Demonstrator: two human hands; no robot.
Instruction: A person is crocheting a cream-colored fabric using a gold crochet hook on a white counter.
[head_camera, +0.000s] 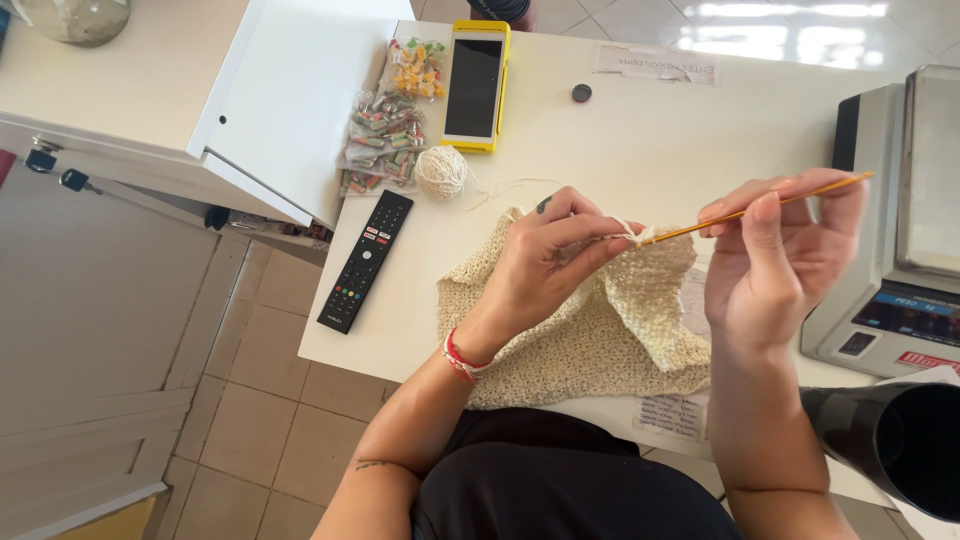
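Observation:
A cream crocheted piece (590, 325) lies on the white table (640, 140) in front of me. My left hand (545, 260) pinches its upper edge and the cream yarn near the hook's tip. My right hand (785, 250) grips a thin orange crochet hook (745, 212), whose tip points left into the stitches. A small ball of cream yarn (441, 171) sits further back, its strand trailing toward the work. A red-and-white bracelet (460, 357) circles my left wrist.
A black remote control (365, 260) lies at the table's left edge. Behind it are bags of wrapped sweets (385, 135), a phone in a yellow case (475, 85) and a small dark cap (582, 93). A grey scale (895, 230) stands right; a dark cylinder (890, 440) lies near it.

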